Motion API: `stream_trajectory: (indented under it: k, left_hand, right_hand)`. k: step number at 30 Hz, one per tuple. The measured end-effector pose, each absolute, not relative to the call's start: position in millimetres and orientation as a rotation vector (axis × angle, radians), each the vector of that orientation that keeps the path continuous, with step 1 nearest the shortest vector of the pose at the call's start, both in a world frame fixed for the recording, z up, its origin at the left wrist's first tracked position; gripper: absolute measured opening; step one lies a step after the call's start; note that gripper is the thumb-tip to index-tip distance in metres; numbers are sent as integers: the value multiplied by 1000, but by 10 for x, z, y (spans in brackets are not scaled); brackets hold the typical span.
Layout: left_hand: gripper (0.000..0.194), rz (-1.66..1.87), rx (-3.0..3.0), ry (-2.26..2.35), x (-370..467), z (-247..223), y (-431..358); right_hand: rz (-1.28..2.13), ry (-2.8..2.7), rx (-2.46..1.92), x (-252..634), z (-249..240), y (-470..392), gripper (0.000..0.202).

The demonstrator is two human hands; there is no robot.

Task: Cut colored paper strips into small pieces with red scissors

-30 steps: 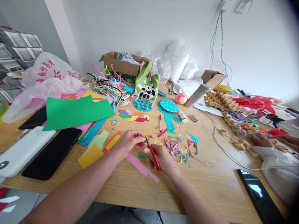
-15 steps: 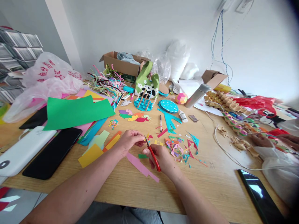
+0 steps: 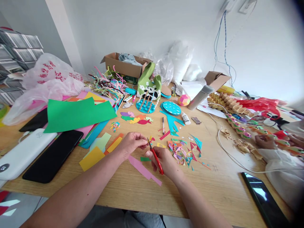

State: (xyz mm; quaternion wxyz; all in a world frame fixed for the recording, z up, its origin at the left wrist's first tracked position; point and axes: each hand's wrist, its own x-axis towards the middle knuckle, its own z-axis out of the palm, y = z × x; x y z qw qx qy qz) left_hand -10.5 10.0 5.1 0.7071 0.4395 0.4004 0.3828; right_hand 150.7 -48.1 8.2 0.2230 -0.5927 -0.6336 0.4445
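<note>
Red-handled scissors (image 3: pixel 156 160) are held in my right hand (image 3: pixel 163 158), their blades pointing up and left. Just left of the blade tips, my left hand (image 3: pixel 134 144) is closed in a pinch; what it holds, if anything, is too small to make out. A pink paper strip (image 3: pixel 142 169) and a small green piece (image 3: pixel 144 159) lie on the table below my hands. Yellow paper (image 3: pixel 92 158) rests to the left. Colored paper scraps (image 3: pixel 181 150) are scattered to the right, and several cut paper fish (image 3: pixel 136 118) lie beyond my hands.
Green sheets (image 3: pixel 78 114), a white device (image 3: pixel 26 155) and a black phone (image 3: pixel 53 156) sit at left. Behind stand a panda bag (image 3: pixel 150 85) and a grey bottle (image 3: pixel 200 96). At right are another phone (image 3: pixel 263 196), a cable and another person's hands (image 3: pixel 266 141).
The other person's hands at the right have shifted with the colorful pieces near them. My hands and the scissors have hardly moved.
</note>
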Motion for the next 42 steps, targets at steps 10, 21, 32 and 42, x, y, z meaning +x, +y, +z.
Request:
stream_trajectory:
  k: [10,21,32,42]
  left_hand:
    - [13,842,1001,883,-108,34,100]
    - [14,817,985,843,-100,52,94]
    - [14,816,1026,862,-104,17,102]
    - [10,830,1367,1103,-120,-60,173]
  right_hand:
    - [1209,-1768,-1634,1499,105,-480,45]
    - [1225,-1739,-1636,1497,99,-479,45]
    - [1077,-1814,-1718,1497,109,-468,48]
    - [927,-1752,-1806,1633,150,-406,48]
